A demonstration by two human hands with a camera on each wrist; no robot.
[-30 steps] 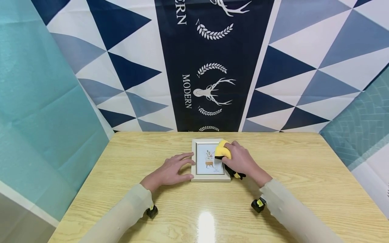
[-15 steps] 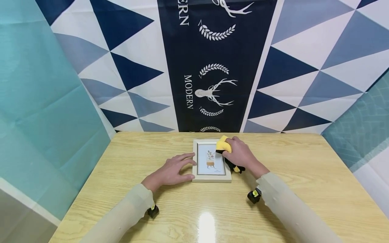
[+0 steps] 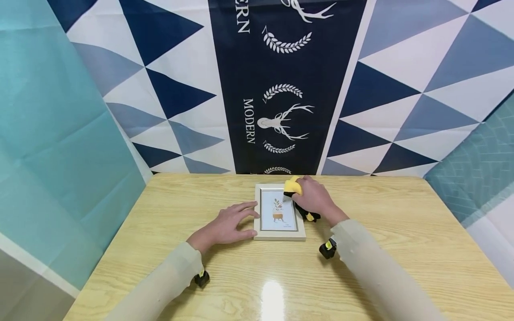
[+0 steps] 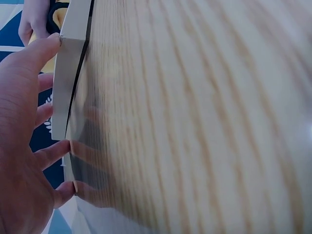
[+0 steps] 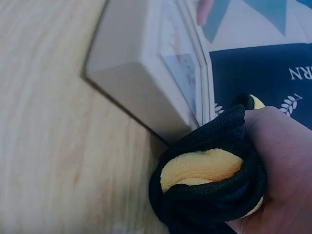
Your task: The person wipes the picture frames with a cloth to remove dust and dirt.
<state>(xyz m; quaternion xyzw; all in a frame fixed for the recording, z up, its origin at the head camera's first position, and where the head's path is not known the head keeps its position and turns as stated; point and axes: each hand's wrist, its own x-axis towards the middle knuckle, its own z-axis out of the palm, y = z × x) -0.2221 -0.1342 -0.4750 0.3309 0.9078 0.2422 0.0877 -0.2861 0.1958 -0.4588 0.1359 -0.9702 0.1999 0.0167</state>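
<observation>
A picture frame (image 3: 279, 236) with a pale border and a plant print lies flat on the wooden table. My right hand (image 3: 316, 196) grips a bunched yellow and black cloth (image 3: 293, 186) over the frame's upper right part. In the right wrist view the cloth (image 5: 202, 168) hangs folded beside the frame's side (image 5: 119, 92). My left hand (image 3: 226, 226) has its fingers spread, the tips at the frame's left edge. The left wrist view shows the thumb (image 4: 48, 46) against the frame's side (image 4: 68, 83) and other fingertips down by the tabletop.
The wooden table (image 3: 168, 196) reaches back to a patterned wall cloth (image 3: 277, 89) with triangles and deer heads. Teal sheeting (image 3: 64, 133) hangs at the left. Black wrist cameras (image 3: 328, 248) sit under both forearms.
My right hand and the cloth have moved up along the frame's right side, toward its far edge. The left hand and the frame stay in place; the head view has shifted slightly.
</observation>
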